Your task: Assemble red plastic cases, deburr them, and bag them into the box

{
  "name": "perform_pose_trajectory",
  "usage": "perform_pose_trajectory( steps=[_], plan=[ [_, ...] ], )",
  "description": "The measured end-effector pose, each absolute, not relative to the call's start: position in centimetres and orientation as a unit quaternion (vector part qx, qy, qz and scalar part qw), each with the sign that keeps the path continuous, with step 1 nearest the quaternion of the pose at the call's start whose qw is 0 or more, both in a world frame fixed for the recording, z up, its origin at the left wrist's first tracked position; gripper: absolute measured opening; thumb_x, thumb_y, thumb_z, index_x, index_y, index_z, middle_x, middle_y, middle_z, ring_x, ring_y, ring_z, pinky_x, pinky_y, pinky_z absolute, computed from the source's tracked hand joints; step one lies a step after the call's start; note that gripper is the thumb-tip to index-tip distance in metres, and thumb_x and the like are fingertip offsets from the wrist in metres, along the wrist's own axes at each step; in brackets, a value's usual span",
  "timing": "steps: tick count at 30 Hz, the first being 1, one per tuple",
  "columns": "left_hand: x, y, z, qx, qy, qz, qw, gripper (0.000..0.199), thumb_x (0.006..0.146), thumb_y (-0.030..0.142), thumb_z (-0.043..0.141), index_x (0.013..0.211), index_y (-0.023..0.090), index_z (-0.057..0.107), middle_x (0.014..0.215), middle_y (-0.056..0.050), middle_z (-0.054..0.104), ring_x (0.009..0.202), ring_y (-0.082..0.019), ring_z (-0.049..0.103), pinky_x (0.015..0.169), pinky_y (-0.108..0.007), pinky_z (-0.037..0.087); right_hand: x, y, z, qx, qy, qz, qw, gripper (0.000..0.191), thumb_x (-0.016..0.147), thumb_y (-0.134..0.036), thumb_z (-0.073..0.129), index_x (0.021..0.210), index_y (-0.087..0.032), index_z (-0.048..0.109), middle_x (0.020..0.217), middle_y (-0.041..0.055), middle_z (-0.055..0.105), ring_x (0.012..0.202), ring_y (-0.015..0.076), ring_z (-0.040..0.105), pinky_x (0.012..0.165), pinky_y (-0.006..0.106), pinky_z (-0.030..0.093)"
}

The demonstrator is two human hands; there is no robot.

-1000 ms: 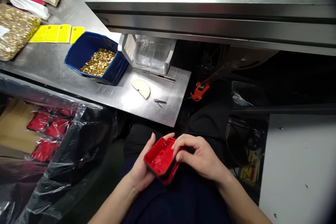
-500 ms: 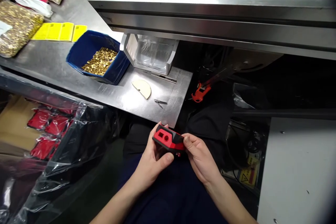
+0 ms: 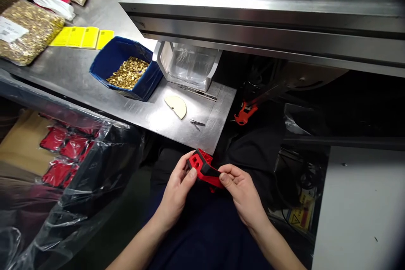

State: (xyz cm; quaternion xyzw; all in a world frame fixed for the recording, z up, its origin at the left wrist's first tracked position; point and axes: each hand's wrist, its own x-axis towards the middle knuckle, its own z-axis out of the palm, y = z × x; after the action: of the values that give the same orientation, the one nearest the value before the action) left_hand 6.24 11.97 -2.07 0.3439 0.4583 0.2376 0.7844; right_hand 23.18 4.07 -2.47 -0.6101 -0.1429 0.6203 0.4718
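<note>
Between my two hands, above my lap, is a red and black moulded plastic housing with small openings in its red face. My left hand grips its left end, thumb on the red face and fingers behind. The right end is pinched between the thumb and fingers of my right hand. Just beyond, on the metal bench, lie a pale half-round disc, a small metal tool with thin legs and a slim knife-like tool.
A blue bin of small brass parts and a grey bin with clear bags stand on the bench. Bags of brass parts and yellow labels lie left. Bagged red parts fill a lined box. A metal beam spans above.
The housing has been turned and tilted, so more of its black side and a red inner edge show. My left thumb has moved up onto its face. The view has shifted slightly.
</note>
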Motion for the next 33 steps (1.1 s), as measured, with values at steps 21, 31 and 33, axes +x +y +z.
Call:
perform_pose_trajectory(
  steps=[21, 31, 33],
  plan=[
    [5.8, 11.7, -0.6, 0.71, 0.296, 0.25, 0.588, 0.113, 0.083, 0.011, 0.08, 0.165, 0.042, 0.008, 0.165, -0.008, 0.043, 0.151, -0.037, 0.039, 0.126, -0.06, 0.027, 25.2, 5.3, 1.0, -0.591, -0.406, 0.588, 0.374, 0.02, 0.099, -0.041, 0.067, 0.102, -0.022, 0.074, 0.094, 0.0011, 0.073, 0.087, 0.0188, 0.066, 0.081, 0.027, 0.049],
    [5.4, 12.5, -0.9, 0.589, 0.38, 0.24, 0.672, 0.086, 0.093, 0.023, 0.072, 0.164, 0.033, 0.025, 0.17, -0.009, 0.033, 0.155, -0.035, 0.031, 0.13, -0.052, 0.022, 24.1, 5.0, 0.6, -0.584, -0.4, 0.573, 0.414, 0.011, 0.098, -0.031, 0.07, 0.098, -0.023, 0.077, 0.094, 0.0018, 0.071, 0.089, 0.0188, 0.064, 0.083, 0.027, 0.048],
    [5.2, 12.7, -1.1, 0.579, 0.375, 0.233, 0.686, 0.081, 0.093, 0.025, 0.071, 0.162, 0.031, 0.03, 0.165, -0.01, 0.041, 0.152, -0.035, 0.037, 0.128, -0.053, 0.026, 24.0, 5.1, 0.6, -0.584, -0.397, 0.574, 0.414, 0.01, 0.097, -0.032, 0.071, 0.099, -0.023, 0.077, 0.093, 0.0012, 0.071, 0.088, 0.0182, 0.064, 0.082, 0.026, 0.048]
  ],
)
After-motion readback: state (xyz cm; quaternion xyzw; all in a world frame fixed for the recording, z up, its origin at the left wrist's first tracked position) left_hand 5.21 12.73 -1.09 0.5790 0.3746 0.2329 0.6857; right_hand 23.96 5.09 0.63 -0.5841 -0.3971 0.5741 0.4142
